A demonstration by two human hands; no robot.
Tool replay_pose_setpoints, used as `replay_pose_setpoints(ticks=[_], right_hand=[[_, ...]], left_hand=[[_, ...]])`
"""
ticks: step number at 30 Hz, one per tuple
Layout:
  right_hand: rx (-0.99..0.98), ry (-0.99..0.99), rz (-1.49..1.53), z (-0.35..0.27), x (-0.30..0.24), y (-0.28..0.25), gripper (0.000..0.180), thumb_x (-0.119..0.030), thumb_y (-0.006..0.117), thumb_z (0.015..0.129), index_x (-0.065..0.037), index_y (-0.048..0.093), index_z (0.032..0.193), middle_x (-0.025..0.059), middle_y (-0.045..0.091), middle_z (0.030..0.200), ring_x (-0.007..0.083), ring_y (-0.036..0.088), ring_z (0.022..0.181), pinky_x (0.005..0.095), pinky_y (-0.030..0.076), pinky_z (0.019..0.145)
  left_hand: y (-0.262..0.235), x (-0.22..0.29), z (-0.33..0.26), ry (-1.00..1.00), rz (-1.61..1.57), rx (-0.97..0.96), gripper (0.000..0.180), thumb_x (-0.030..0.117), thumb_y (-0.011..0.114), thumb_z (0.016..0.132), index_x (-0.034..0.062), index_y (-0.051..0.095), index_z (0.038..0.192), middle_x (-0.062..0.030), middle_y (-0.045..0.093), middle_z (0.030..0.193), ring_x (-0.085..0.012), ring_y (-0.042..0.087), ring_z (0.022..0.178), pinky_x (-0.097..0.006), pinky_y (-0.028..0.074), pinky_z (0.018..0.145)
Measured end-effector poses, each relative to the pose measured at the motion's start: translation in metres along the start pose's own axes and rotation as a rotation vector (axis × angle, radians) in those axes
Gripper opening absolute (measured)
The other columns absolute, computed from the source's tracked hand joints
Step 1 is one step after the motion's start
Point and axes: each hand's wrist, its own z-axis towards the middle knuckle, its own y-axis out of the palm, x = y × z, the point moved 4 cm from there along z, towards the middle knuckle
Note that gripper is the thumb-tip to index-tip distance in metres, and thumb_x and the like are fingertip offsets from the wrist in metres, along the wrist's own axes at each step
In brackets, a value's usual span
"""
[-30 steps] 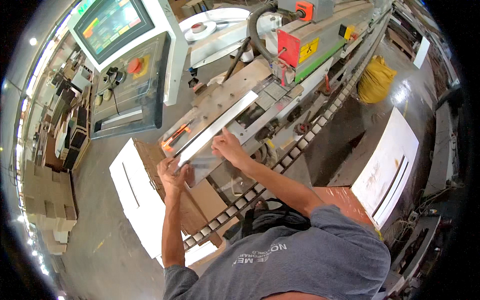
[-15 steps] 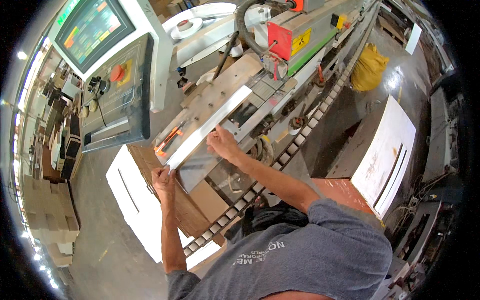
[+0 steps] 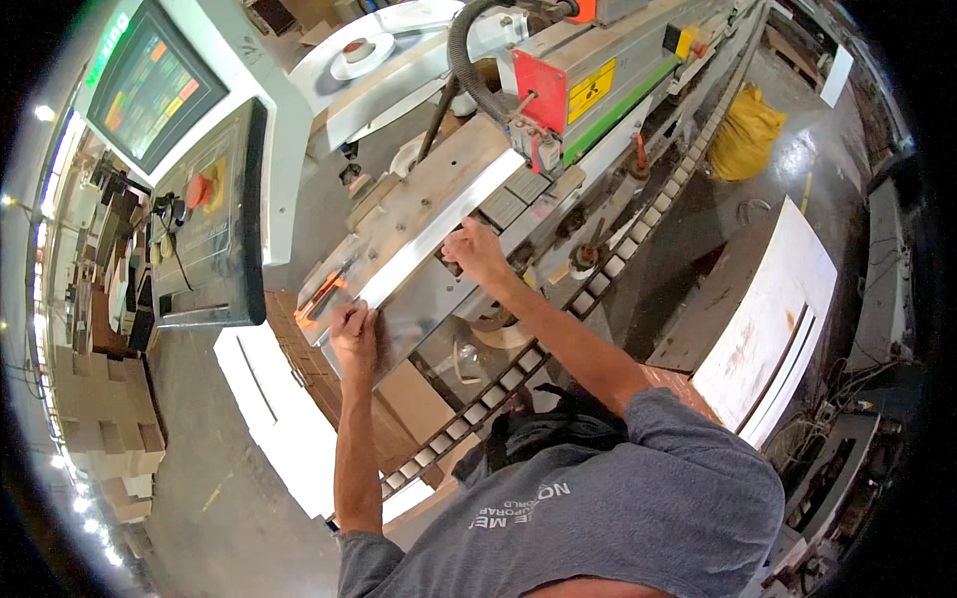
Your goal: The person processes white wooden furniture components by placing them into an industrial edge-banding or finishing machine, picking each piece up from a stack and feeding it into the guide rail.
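Note:
A long, narrow white strip [image 3: 439,227] lies slantwise on the machine's bed, its far end close to the feed opening beside the red guard [image 3: 539,90]. My left hand [image 3: 354,337] is closed in a pinch on the strip's near end. Farther along, my right hand [image 3: 477,253] is curled at the strip's near-side edge, its fingertips partly hidden. An orange-handled cutter [image 3: 321,299] rests on the bed, just left of my left hand. Below the strip, a smooth metal plate [image 3: 404,324] extends toward my body.
A control panel [image 3: 204,214] with screen and red button stands at the left. A chain conveyor [image 3: 588,297] runs diagonally in front of me. White-topped boxes [image 3: 269,399] sit at lower left; a large white panel [image 3: 773,329] stands at right, beyond it a yellow sack [image 3: 746,135].
The white strip has slid away from me, up and to the right, toward the red guard. Both hands have moved along with it. The whole view has also shifted slightly.

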Motion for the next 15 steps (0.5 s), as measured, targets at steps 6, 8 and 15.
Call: replay_pose_setpoints(ticks=[6, 8, 15], right_hand=[[0.047, -0.133, 0.311, -0.002, -0.006, -0.062, 0.023, -0.023, 0.055, 0.097, 0.0, 0.053, 0.1, -0.0005, 0.057, 0.075, 0.0062, 0.054, 0.068, 0.0242, 0.053, 0.065], [0.105, -0.134, 0.264, -0.021, -0.029, -0.08, 0.025, -0.022, 0.058, 0.098, -0.004, 0.061, 0.116, -0.0035, 0.058, 0.079, 0.0055, 0.052, 0.069, 0.0243, 0.051, 0.064], [0.548, -0.265, -0.331, -0.141, -0.032, -0.21, 0.044, -0.006, 0.063, 0.088, -0.006, 0.056, 0.131, 0.0145, 0.064, 0.118, 0.0215, 0.065, 0.092, 0.0315, 0.055, 0.075]], left_hand=[[0.05, 0.042, 0.03, 0.094, -0.058, -0.013, 0.014, 0.002, 0.073, 0.079, 0.0021, 0.068, 0.092, -0.013, 0.061, 0.09, -0.0299, 0.059, 0.08, -0.037, 0.048, 0.068], [0.073, 0.051, 0.039, 0.174, -0.083, -0.012, 0.011, -0.001, 0.069, 0.08, 0.0024, 0.067, 0.091, -0.0129, 0.06, 0.09, -0.0299, 0.058, 0.081, -0.037, 0.048, 0.07], [0.114, 0.054, 0.066, 0.213, -0.05, 0.015, 0.01, -0.003, 0.07, 0.084, -0.0056, 0.068, 0.093, -0.0155, 0.061, 0.096, -0.0277, 0.061, 0.081, -0.036, 0.052, 0.066]])
